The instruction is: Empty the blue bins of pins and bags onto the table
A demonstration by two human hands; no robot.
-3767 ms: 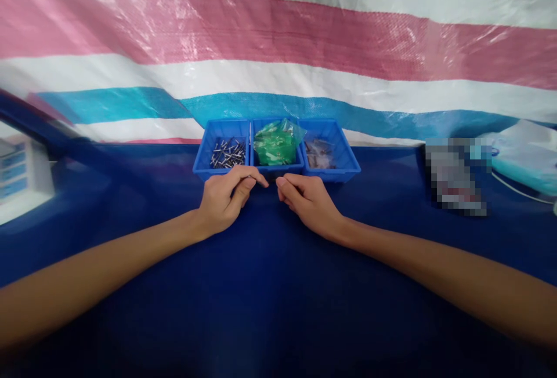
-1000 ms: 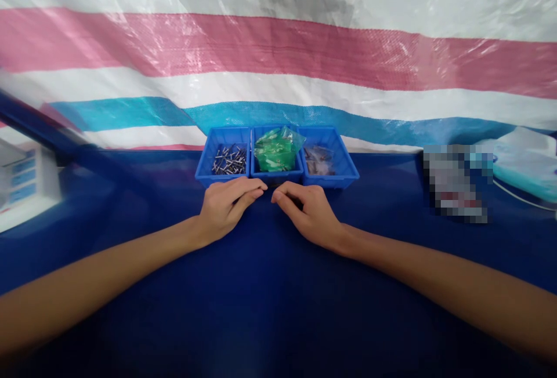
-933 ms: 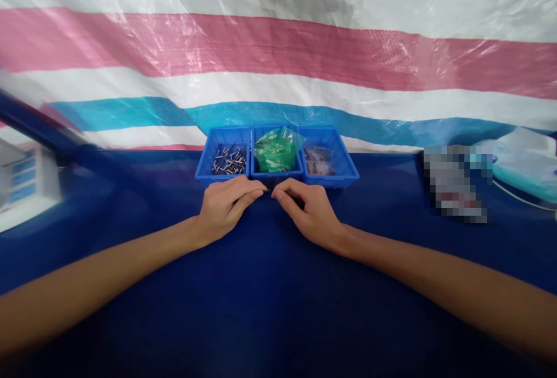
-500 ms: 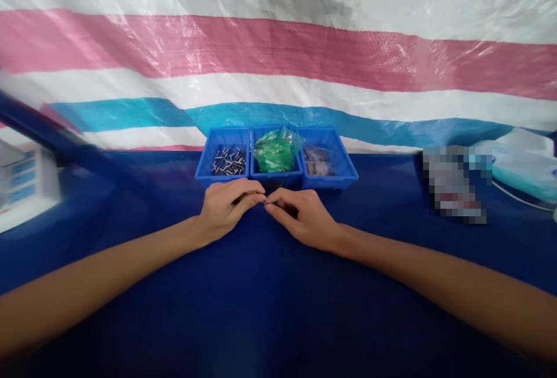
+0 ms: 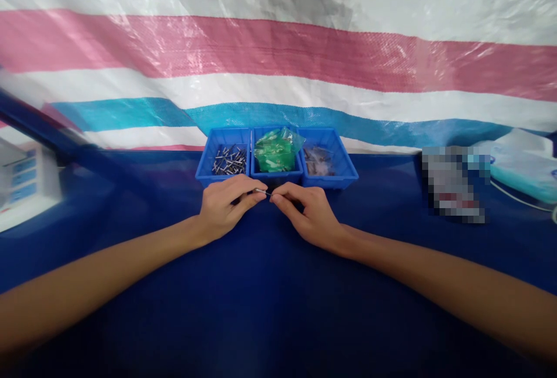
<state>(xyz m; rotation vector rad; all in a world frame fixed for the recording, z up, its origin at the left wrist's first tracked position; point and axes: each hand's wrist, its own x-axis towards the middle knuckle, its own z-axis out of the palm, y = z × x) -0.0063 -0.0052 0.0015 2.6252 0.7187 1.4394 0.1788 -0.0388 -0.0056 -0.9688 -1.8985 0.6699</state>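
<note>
Between my hands is a thin silvery metal pin [image 5: 261,191] with a narrow, darker right end. My left hand [image 5: 224,205] is closed, with thumb and forefinger pinching the pin's thicker part. At the narrow end, the fingertips of my right hand [image 5: 311,215] are pinched together around the tip. Both hands are held over the dark blue table [image 5: 261,308], just in front of three blue bins. The left bin [image 5: 202,169] contains many loose metal pins. A green plastic bag [image 5: 275,152] fills the middle bin [image 5: 278,177]. Clear bags with small brownish pieces [image 5: 318,160] lie in the right bin [image 5: 346,163].
A striped plastic sheet [image 5: 278,47] hangs behind the table. To the left stands a white device with blue buttons [image 5: 30,184]. A pixelated dark object [image 5: 455,186] and a white-and-turquoise bundle [image 5: 522,163] lie at the right.
My hands have drawn slightly apart, the right one moving a little to the right. More of the metal pin now shows between the fingertips. The bins have not moved.
</note>
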